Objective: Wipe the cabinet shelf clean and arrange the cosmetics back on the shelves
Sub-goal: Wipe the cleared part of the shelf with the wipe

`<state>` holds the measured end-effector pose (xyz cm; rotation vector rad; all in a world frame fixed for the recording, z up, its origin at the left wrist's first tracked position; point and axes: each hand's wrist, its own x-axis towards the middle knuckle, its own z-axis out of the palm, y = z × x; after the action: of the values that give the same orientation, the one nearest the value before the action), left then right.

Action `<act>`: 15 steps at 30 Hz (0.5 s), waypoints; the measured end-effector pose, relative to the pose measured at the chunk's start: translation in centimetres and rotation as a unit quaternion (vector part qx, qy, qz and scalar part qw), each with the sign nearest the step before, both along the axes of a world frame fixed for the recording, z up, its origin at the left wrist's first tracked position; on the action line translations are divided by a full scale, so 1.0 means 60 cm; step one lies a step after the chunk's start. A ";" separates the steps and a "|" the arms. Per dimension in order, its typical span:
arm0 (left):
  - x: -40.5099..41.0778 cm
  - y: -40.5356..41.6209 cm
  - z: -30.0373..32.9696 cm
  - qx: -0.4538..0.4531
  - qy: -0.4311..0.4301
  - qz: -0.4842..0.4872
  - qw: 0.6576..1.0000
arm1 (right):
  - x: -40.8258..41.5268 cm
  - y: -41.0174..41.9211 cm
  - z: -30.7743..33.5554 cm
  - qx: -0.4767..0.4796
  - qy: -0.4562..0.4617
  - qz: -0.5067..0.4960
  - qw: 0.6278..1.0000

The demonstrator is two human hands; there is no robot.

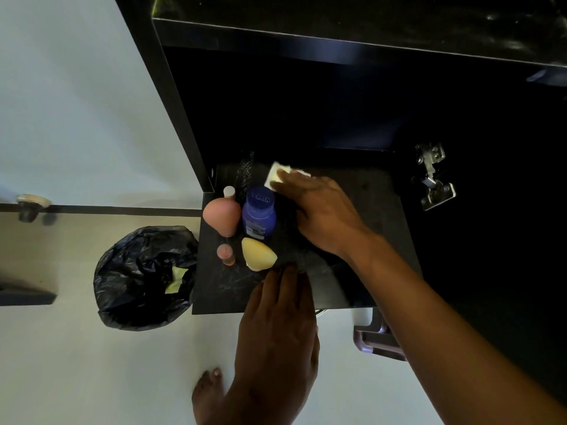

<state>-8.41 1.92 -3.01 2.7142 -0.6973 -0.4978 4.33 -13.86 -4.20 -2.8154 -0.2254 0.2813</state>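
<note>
On the dark cabinet shelf [374,210] my right hand [322,216] presses a white wipe [277,175] flat against the surface near the back. My left hand [276,326] rests with fingers spread on the shelf's front edge, holding nothing. At the shelf's left side stand a blue bottle [258,216], a pink sponge [222,216], a yellow sponge [258,254], a small white-capped tube [229,191] and a small pink-capped bottle [225,254]. White streaks of dust mark the shelf near the front and back left.
An upper shelf [337,41] overhangs. A metal hinge [432,176] sits on the cabinet's right wall. A bin with a black bag [144,277] stands on the floor left of the shelf. A foot [208,394] and a purple stool [377,338] are below.
</note>
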 end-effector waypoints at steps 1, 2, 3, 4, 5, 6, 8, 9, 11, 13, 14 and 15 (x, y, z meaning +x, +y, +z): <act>0.002 0.001 -0.001 -0.002 0.001 0.000 1.000 | -0.021 -0.005 0.001 0.003 0.001 -0.004 1.000; 0.003 0.001 -0.001 -0.005 0.002 0.000 1.000 | -0.043 -0.013 0.002 -0.002 -0.001 -0.011 1.000; 0.004 0.002 -0.002 -0.009 0.002 0.000 1.000 | -0.063 -0.022 0.002 -0.010 -0.004 -0.022 1.000; 0.005 0.002 -0.003 -0.012 0.001 0.000 1.000 | -0.077 -0.034 0.001 -0.019 -0.010 -0.040 0.999; 0.005 0.002 -0.004 -0.015 0.001 0.001 1.000 | -0.085 -0.046 -0.001 -0.027 -0.016 -0.062 0.998; 0.005 0.002 -0.004 -0.018 0.001 0.003 1.000 | -0.086 -0.058 -0.002 -0.035 -0.023 -0.086 0.995; 0.003 0.001 -0.005 -0.018 0.000 0.006 1.000 | -0.071 -0.075 -0.005 -0.054 -0.034 -0.128 0.990; 0.003 0.000 -0.005 -0.017 0.000 0.006 1.000 | -0.056 -0.079 -0.007 -0.063 -0.037 -0.136 0.988; 0.002 -0.001 -0.005 -0.014 0.001 0.006 1.000 | -0.018 -0.077 -0.009 -0.064 -0.042 -0.125 0.989; 0.001 -0.002 -0.004 -0.009 0.002 0.008 1.000 | 0.022 -0.061 -0.011 -0.041 -0.040 -0.088 0.994; 0.000 -0.002 -0.004 -0.006 0.002 0.008 1.000 | 0.040 -0.050 -0.012 -0.027 -0.039 -0.063 0.997; 0.000 -0.002 -0.004 -0.004 0.002 0.008 1.000 | 0.055 -0.037 -0.011 -0.015 -0.040 -0.036 0.998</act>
<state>-8.42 1.78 -3.22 2.7075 -0.6734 -0.4956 7.62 -16.07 -4.86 -2.8609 -0.1370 0.1586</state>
